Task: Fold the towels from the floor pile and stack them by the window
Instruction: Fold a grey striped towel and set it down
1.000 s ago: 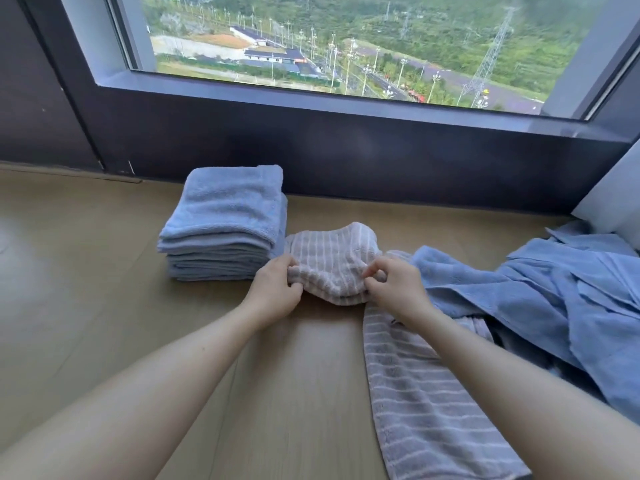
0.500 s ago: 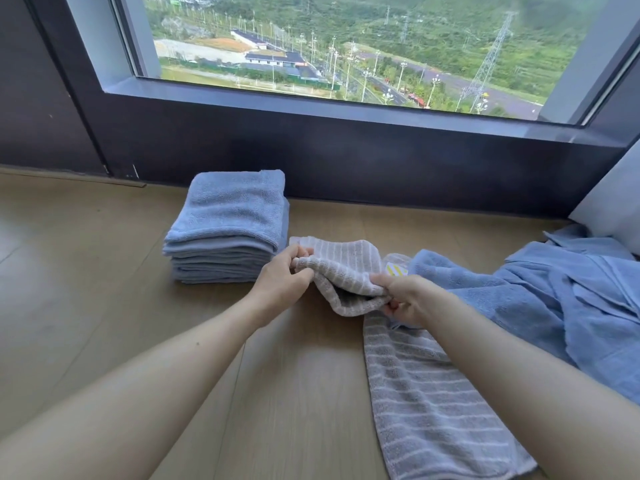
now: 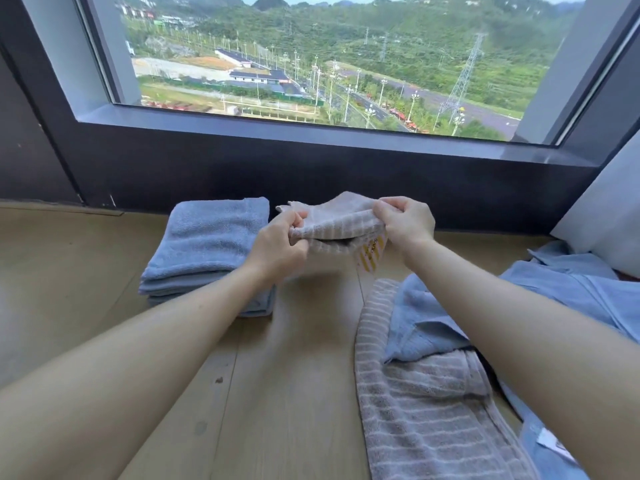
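**Up off the floor: striped towel pinched at both ends**

Left hand [image 3: 280, 245] and right hand [image 3: 407, 225] each pinch one end of the folded striped towel [image 3: 341, 218], held in the air just right of the blue stack [image 3: 207, 244] below the window [image 3: 311, 64]. A yellow label [image 3: 372, 252] hangs beneath it. Loose towels [image 3: 426, 410] lie on the floor [image 3: 294, 375] under the right arm.

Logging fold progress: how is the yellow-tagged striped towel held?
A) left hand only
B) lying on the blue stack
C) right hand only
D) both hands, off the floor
D: left hand and right hand each pinch an end of the striped towel, off the floor.
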